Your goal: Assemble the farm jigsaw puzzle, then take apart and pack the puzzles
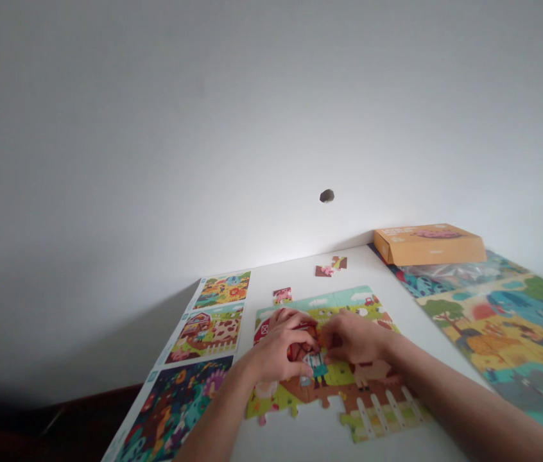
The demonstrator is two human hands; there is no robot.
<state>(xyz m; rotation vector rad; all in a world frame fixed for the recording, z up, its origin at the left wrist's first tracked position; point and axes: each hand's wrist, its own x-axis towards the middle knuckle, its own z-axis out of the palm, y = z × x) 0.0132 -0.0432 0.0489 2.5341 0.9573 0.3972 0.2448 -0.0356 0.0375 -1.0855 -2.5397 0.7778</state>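
Though right fingers (343,328) hide their grip, left fingers (292,321) spread over one puzzle (337,380), three pieces (281,296) beyond

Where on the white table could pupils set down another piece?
Bare table shows in front of the puzzle, in the strip between it and the elephant picture, and behind it between the single loose piece and the loose pair. Crowded spots are the puzzle's middle, under the left hand and right hand, and the far right corner, where the box sits.
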